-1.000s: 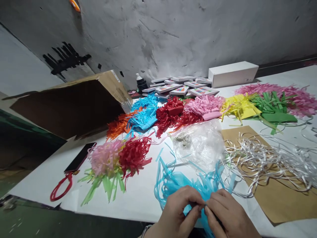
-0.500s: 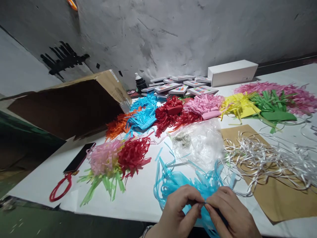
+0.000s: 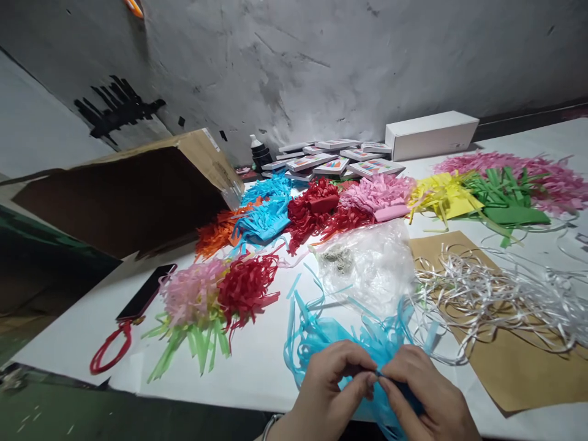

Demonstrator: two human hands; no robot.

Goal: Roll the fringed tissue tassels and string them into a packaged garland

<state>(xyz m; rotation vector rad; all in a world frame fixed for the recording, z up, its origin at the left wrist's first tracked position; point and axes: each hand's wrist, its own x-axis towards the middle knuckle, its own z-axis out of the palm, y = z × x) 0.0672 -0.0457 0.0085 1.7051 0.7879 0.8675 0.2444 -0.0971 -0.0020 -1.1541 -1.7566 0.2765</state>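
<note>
Both hands meet at the front edge of the table over a bundle of light blue tissue-paper fringe [image 3: 321, 337]. My left hand [image 3: 337, 386] pinches the bundle with thumb and forefinger. My right hand [image 3: 422, 392] grips the same blue paper just beside it, fingertips nearly touching those of the left. A small dark bit of twisted blue shows between the fingertips. Loose blue strips spread out behind the hands and hang down below them. Part of the bundle is hidden under the fingers.
Left lie pink, red and green tassels [image 3: 197, 294] and a phone [image 3: 144, 294] with a red cord. A plastic bag [image 3: 372, 269], white ribbons [image 3: 500, 294] and brown card [image 3: 528, 380] lie ahead and right. Behind are colored fringes, flat boxes [image 3: 310, 162], a white box [image 3: 432, 138] and a carton [image 3: 215, 165].
Both hands stay in nearly the same place, still pinching the blue paper. The fingers have shifted only slightly, and the dark twisted bit shows a little more.
</note>
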